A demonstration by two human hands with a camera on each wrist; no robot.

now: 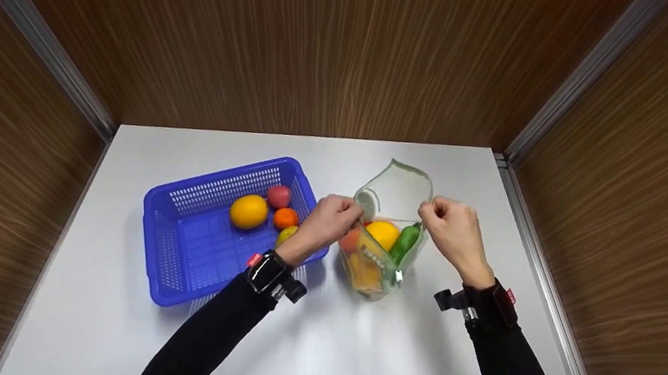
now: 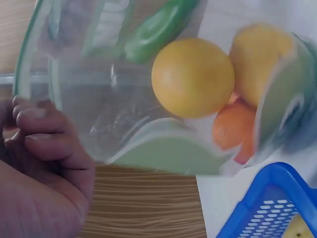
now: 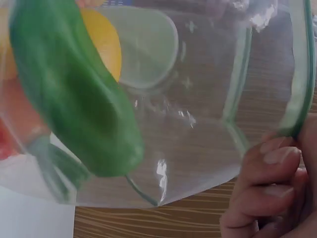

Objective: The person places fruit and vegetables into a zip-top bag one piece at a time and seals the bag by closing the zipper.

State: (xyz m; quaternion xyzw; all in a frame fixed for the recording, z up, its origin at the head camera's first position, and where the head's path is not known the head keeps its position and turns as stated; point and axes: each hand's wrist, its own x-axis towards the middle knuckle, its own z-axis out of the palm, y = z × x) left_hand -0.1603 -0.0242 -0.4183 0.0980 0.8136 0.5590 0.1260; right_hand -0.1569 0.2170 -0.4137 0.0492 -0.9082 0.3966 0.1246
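Reaching forward over the white counter (image 1: pixel 323 358), two arms in black sleeves (image 1: pixel 208 335) are seen, and on each wrist a dark device (image 1: pixel 267 272) is strapped. The rim of a transparent bag (image 1: pixel 377 264) with green edges is held between the left hand (image 1: pixel 331 219) and the right hand (image 1: pixel 455 228). The grip of each hand is clamped on this rim with curled fingers, and the mouth of the bag is spread wide. In the bag, which is found right of the basket (image 1: pixel 199 254), a green pepper (image 1: pixel 405 243), a round yellow fruit (image 1: pixel 383 235) and an orange fruit (image 2: pixel 234 125) are contained. Whether its bottom is touching the counter cannot be told. Inside the blue basket, a larger yellow fruit (image 1: pixel 249 212), a small orange fruit (image 1: pixel 286 219) and a reddish fruit (image 1: pixel 279 196) are grouped; a yellow-green fruit (image 1: pixel 286 234) is partly covered by the left arm. Farther away, the counter is bordered by a brown wood-grain wall (image 1: pixel 322 58).
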